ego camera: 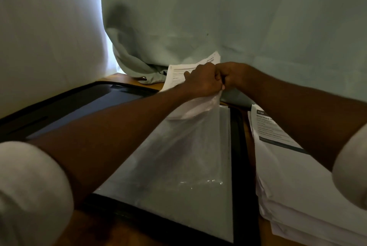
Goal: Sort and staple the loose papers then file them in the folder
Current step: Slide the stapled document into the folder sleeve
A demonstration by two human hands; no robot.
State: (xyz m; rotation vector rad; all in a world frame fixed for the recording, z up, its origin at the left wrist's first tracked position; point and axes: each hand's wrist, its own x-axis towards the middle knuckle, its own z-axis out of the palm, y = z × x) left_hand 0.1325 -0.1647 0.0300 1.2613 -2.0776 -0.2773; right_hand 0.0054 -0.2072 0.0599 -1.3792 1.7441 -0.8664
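Observation:
A black folder lies open on the wooden table, with a clear plastic sleeve spread over its right half. My left hand and my right hand meet at the sleeve's far top edge. Both pinch that edge, and it bunches up under them. A printed sheet of paper sticks out behind my left hand; I cannot tell which hand holds it. A stack of printed papers lies to the right of the folder.
A pale green curtain hangs close behind the table, its hem bunched on the tabletop at the back left. A white wall stands on the left. The folder's dark left half lies open under my left forearm.

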